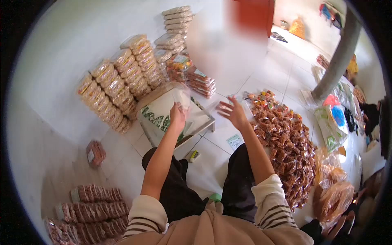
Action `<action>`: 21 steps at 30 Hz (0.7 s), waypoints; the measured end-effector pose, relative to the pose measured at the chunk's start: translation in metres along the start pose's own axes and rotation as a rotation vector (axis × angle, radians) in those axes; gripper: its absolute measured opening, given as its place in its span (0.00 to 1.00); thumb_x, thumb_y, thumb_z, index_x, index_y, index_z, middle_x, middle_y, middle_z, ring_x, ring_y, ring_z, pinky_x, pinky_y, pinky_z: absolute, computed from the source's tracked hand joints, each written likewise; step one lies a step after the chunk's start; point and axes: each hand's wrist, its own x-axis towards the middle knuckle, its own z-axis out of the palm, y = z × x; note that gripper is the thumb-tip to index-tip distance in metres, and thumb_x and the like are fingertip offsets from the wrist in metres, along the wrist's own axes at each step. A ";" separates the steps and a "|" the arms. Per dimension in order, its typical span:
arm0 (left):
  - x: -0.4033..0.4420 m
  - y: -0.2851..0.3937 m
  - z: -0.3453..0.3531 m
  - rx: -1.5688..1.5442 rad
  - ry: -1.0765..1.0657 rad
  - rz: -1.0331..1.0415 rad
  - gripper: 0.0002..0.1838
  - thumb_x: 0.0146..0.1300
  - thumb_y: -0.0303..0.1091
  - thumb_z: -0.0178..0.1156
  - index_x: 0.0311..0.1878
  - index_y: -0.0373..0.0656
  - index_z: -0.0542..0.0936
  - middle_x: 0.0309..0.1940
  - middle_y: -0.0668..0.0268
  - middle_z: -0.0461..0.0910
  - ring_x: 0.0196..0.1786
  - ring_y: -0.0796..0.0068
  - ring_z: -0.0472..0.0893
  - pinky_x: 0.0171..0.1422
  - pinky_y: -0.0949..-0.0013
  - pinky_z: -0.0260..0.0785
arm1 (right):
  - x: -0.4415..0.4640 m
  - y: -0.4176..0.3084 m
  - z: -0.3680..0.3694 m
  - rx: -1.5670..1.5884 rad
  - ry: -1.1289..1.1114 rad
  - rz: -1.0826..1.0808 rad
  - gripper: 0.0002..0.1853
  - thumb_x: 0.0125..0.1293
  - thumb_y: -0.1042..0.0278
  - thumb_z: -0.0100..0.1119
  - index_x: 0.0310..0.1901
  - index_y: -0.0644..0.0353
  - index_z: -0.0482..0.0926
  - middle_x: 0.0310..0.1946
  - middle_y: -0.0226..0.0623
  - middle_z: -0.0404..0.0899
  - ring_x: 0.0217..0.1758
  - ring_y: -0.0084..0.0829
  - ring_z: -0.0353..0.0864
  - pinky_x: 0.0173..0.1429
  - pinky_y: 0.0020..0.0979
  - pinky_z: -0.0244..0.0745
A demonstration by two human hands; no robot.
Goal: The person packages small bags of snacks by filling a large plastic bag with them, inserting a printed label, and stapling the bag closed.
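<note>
My left hand (178, 115) is closed on a clear plastic bag (182, 100), above a low stand covered by a white sack with green print (157, 108). To its right, my right hand (233, 112) is raised with its fingers apart and nothing in it. Beyond that hand lies a large heap of small brown snack packets (281, 143) in clear wrap. On the floor between my legs is a small green-and-white stapler-like tool (193, 156). A printed label card (234, 141) lies near my right knee.
Stacked packs of pale round snacks (118, 77) line the wall at left. Filled brown packs (201, 81) are piled behind the stand. Rows of reddish-brown packs (94, 208) lie at lower left. Plastic bags (335, 188) and a grey pole (337, 61) are at right.
</note>
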 end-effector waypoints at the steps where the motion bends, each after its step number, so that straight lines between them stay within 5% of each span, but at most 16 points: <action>1: -0.003 0.008 0.009 -0.016 0.022 0.010 0.12 0.68 0.41 0.39 0.31 0.46 0.66 0.19 0.71 0.59 0.25 0.77 0.66 0.57 0.49 0.65 | 0.007 0.011 0.005 -0.013 -0.012 0.023 0.28 0.65 0.63 0.46 0.62 0.61 0.48 0.49 0.48 0.68 0.47 0.45 0.75 0.51 0.41 0.72; 5: -0.002 0.023 0.009 -0.295 -0.200 0.011 0.12 0.68 0.43 0.38 0.33 0.46 0.65 0.26 0.68 0.61 0.26 0.73 0.62 0.61 0.48 0.60 | 0.036 0.061 0.021 -0.193 -0.048 0.325 0.31 0.62 0.74 0.48 0.63 0.62 0.45 0.47 0.48 0.70 0.44 0.42 0.76 0.50 0.35 0.72; 7: -0.002 0.033 0.003 -0.411 -0.332 0.073 0.12 0.68 0.42 0.38 0.35 0.46 0.64 0.28 0.67 0.61 0.28 0.72 0.62 0.62 0.48 0.59 | 0.040 0.075 0.043 -0.234 -0.097 0.204 0.31 0.59 0.80 0.48 0.62 0.63 0.47 0.44 0.48 0.72 0.42 0.38 0.76 0.47 0.31 0.73; 9: 0.001 0.049 -0.001 -0.423 -0.122 0.245 0.11 0.67 0.40 0.43 0.30 0.47 0.65 0.27 0.73 0.62 0.26 0.77 0.60 0.56 0.54 0.65 | 0.036 0.067 0.065 -0.293 -0.018 0.161 0.24 0.59 0.81 0.46 0.57 0.65 0.55 0.37 0.45 0.76 0.38 0.31 0.77 0.41 0.27 0.73; 11: 0.013 0.060 -0.028 -0.214 0.093 0.435 0.07 0.67 0.36 0.43 0.38 0.44 0.67 0.29 0.71 0.62 0.31 0.75 0.62 0.54 0.61 0.62 | 0.040 0.066 0.070 -0.903 -0.030 -0.411 0.13 0.59 0.82 0.45 0.47 0.66 0.65 0.31 0.41 0.78 0.33 0.28 0.78 0.35 0.26 0.73; 12: 0.008 0.067 -0.032 0.025 0.364 0.667 0.07 0.65 0.33 0.43 0.43 0.41 0.67 0.30 0.68 0.64 0.34 0.72 0.64 0.54 0.63 0.60 | 0.041 0.069 0.076 -1.022 -0.014 -0.631 0.07 0.58 0.83 0.43 0.37 0.64 0.69 0.28 0.39 0.78 0.27 0.29 0.77 0.31 0.28 0.71; 13: 0.003 0.073 -0.035 0.278 0.630 0.881 0.10 0.64 0.29 0.43 0.47 0.39 0.67 0.31 0.66 0.65 0.37 0.69 0.66 0.54 0.65 0.58 | 0.043 0.074 0.079 -1.016 -0.025 -0.620 0.07 0.58 0.83 0.43 0.37 0.64 0.69 0.28 0.39 0.78 0.27 0.29 0.77 0.31 0.28 0.71; 14: -0.001 0.075 -0.049 0.570 0.698 1.083 0.16 0.60 0.26 0.46 0.53 0.38 0.65 0.42 0.64 0.69 0.50 0.66 0.66 0.60 0.66 0.55 | 0.042 0.079 0.080 -1.124 -0.091 -0.635 0.07 0.56 0.83 0.45 0.35 0.63 0.70 0.27 0.38 0.78 0.27 0.31 0.77 0.32 0.29 0.72; 15: -0.013 0.081 -0.048 0.576 0.705 1.082 0.16 0.60 0.26 0.46 0.53 0.38 0.65 0.42 0.64 0.69 0.50 0.66 0.66 0.60 0.66 0.55 | 0.040 0.083 0.081 -1.234 -0.158 -0.651 0.07 0.55 0.83 0.46 0.34 0.62 0.72 0.27 0.38 0.77 0.27 0.33 0.76 0.32 0.31 0.72; 17: -0.044 0.103 -0.029 1.119 0.114 1.285 0.20 0.54 0.22 0.51 0.53 0.40 0.67 0.50 0.60 0.69 0.56 0.64 0.65 0.62 0.66 0.53 | 0.031 0.089 0.089 -1.351 -0.262 -0.764 0.07 0.52 0.81 0.51 0.33 0.60 0.72 0.26 0.37 0.76 0.28 0.36 0.75 0.34 0.34 0.71; 19: -0.053 0.098 -0.028 1.230 -0.412 1.032 0.24 0.49 0.19 0.53 0.54 0.43 0.68 0.52 0.57 0.68 0.56 0.60 0.65 0.62 0.65 0.55 | 0.020 0.089 0.104 -1.474 -0.382 -0.838 0.07 0.50 0.78 0.56 0.32 0.60 0.72 0.25 0.37 0.75 0.30 0.37 0.75 0.35 0.35 0.71; 21: -0.057 0.083 -0.033 1.450 -0.567 0.960 0.25 0.49 0.20 0.53 0.53 0.46 0.69 0.50 0.58 0.70 0.54 0.60 0.68 0.59 0.62 0.59 | 0.017 0.091 0.110 -1.499 -0.406 -0.785 0.08 0.49 0.74 0.60 0.31 0.61 0.71 0.26 0.37 0.75 0.29 0.38 0.76 0.33 0.36 0.71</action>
